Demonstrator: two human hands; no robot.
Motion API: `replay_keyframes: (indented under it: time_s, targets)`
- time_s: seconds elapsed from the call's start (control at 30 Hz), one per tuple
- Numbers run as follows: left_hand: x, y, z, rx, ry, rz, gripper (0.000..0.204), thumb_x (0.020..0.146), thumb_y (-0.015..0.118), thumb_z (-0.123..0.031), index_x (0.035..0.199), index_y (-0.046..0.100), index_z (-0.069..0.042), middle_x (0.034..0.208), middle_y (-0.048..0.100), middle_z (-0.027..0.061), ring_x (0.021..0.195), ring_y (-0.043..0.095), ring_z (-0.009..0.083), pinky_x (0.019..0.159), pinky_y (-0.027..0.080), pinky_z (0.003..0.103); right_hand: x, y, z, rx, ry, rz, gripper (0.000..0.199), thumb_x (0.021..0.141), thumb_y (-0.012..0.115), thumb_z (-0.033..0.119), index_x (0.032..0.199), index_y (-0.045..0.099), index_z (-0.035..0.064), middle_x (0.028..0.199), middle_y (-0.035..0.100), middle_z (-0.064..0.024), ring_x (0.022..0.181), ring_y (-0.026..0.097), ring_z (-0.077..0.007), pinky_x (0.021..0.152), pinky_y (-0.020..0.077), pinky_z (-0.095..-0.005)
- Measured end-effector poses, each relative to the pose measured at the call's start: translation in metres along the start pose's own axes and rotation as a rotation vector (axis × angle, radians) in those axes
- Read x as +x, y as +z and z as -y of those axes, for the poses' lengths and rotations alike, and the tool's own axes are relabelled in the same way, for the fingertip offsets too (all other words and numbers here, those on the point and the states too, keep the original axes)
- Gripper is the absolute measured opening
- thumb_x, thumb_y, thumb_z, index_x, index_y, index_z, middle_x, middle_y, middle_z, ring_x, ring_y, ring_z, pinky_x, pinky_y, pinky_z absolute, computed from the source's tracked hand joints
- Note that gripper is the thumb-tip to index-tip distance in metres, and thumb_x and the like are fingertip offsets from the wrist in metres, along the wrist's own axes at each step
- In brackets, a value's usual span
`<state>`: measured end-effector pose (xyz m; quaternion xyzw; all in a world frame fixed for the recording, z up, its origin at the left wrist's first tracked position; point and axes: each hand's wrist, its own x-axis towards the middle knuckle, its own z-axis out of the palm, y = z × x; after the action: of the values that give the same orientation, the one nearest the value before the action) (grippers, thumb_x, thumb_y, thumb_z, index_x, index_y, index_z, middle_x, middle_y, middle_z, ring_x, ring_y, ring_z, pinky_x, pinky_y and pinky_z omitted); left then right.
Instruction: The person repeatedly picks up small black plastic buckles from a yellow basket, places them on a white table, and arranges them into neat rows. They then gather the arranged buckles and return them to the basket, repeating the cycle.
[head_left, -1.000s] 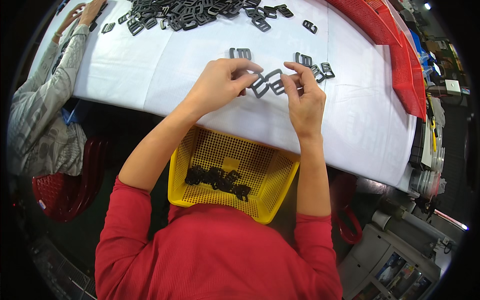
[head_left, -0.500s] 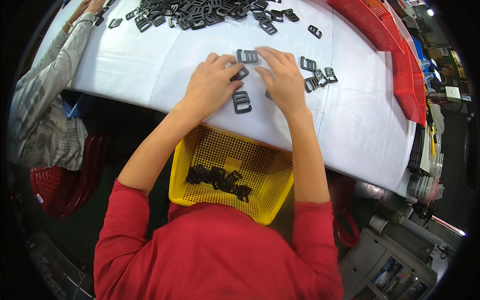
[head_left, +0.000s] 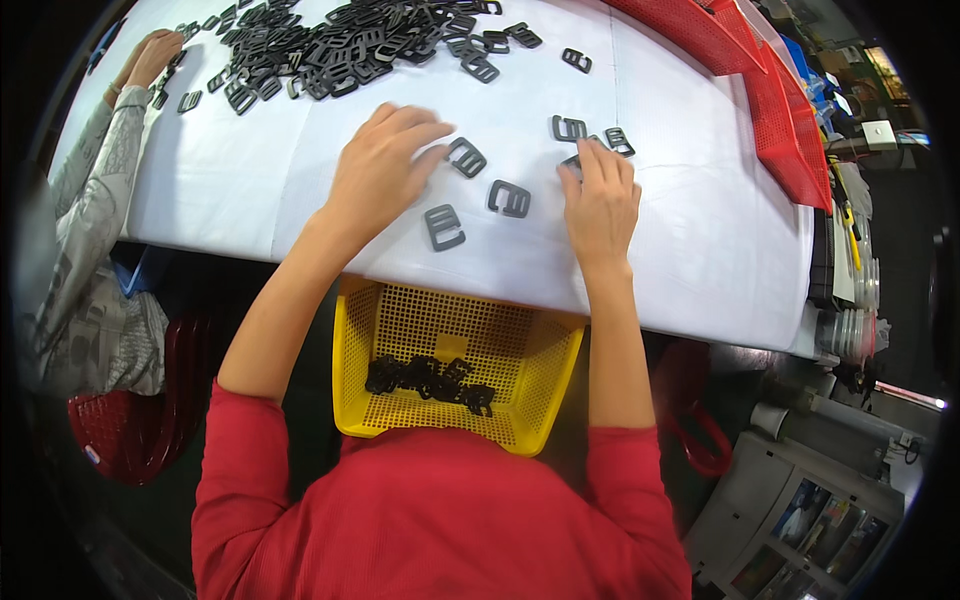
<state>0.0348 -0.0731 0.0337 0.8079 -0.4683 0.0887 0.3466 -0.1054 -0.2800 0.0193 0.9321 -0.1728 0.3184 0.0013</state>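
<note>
White cloth covered the desk [head_left: 250, 200] before us, and a dark workshop floor lay below its near edge. Across the far side lay a wide heap of small black plastic buckles [head_left: 330, 45], flat rectangular frames with cross bars. A few loose ones lay nearer: one buckle [head_left: 466, 157] just beside our left fingertips, another buckle [head_left: 509, 198] between our hands, a third buckle [head_left: 444, 226] close to the desk edge, and a pair [head_left: 570, 128] just beyond our right hand.

Our left hand [head_left: 380, 170] lay spread and palm down on the cloth, fingers open, clamped on nothing that we could see. Our right hand [head_left: 600, 200] also lay flat, its fingertips over a buckle by the far pair; whether it pinched that piece we could not tell. The hands were apart.

A yellow perforated plastic basket [head_left: 520, 345] sat in our lap under the desk edge, with a clump of black buckles [head_left: 430, 380] in its bottom. Red mesh trays [head_left: 760, 90] stood stacked at the right. At the left a co-worker's grey-sleeved arm [head_left: 95, 190] reached towards the heap.

We judged the buckles light, stiff and smooth, likely to skate on the cloth, so best pinched by an outer edge or hooked through an opening.
</note>
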Motion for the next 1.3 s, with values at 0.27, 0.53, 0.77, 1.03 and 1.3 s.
replay_keyframes:
  time_s: [0.27, 0.53, 0.77, 1.03, 1.3]
  targets:
    - [0.086, 0.104, -0.027, 0.071, 0.254, 0.168, 0.029, 0.086, 0.063, -0.017, 0.112, 0.065, -0.005, 0.111, 0.063, 0.0064, 0.106, 0.056, 0.0249, 0.090, 0.047, 0.037, -0.024, -0.027, -0.008, 0.174, -0.027, 0.109, 0.027, 0.083, 0.067, 0.013, 0.109, 0.065, 0.0055, 0.112, 0.065, -0.0065, 0.104, 0.057, -0.0242, 0.088, 0.0443, -0.0382]
    - [0.085, 0.082, -0.032, -0.018, -0.058, 0.365, 0.023, 0.090, 0.058, -0.020, 0.108, 0.068, -0.009, 0.092, 0.068, 0.0091, 0.091, 0.062, 0.0280, 0.079, 0.050, 0.039, 0.014, 0.012, -0.076, -0.040, -0.171, 0.215, 0.023, 0.086, 0.062, 0.011, 0.107, 0.066, 0.0056, 0.103, 0.067, -0.0070, 0.097, 0.061, -0.0232, 0.074, 0.0508, -0.0356]
    - [0.086, 0.063, 0.027, 0.382, 0.099, 0.032, 0.032, 0.088, 0.061, -0.020, 0.117, 0.064, -0.008, 0.120, 0.063, 0.0058, 0.111, 0.055, 0.0241, 0.091, 0.046, 0.039, 0.036, -0.006, -0.053, 0.278, 0.085, 0.221, 0.022, 0.089, 0.060, 0.016, 0.106, 0.067, 0.0048, 0.109, 0.067, -0.0118, 0.105, 0.060, -0.0266, 0.080, 0.0512, -0.0374]
    - [0.071, 0.063, 0.039, 0.383, 0.199, 0.175, 0.034, 0.082, 0.058, -0.007, 0.116, 0.061, -0.003, 0.115, 0.063, 0.0068, 0.109, 0.057, 0.0225, 0.087, 0.050, 0.037, 0.003, 0.018, -0.071, -0.004, -0.083, 0.215, 0.030, 0.088, 0.058, 0.012, 0.116, 0.062, 0.0046, 0.110, 0.065, -0.0130, 0.102, 0.062, -0.0255, 0.077, 0.0538, -0.0384]
    - [0.059, 0.057, 0.036, 0.217, 0.168, 0.000, 0.031, 0.084, 0.064, -0.014, 0.113, 0.062, -0.005, 0.106, 0.064, 0.0071, 0.100, 0.057, 0.0243, 0.082, 0.051, 0.034, 0.055, -0.007, -0.048, 0.315, 0.011, 0.272, 0.016, 0.087, 0.061, 0.015, 0.099, 0.070, 0.0092, 0.101, 0.066, -0.0090, 0.101, 0.061, -0.0259, 0.082, 0.0495, -0.0369]
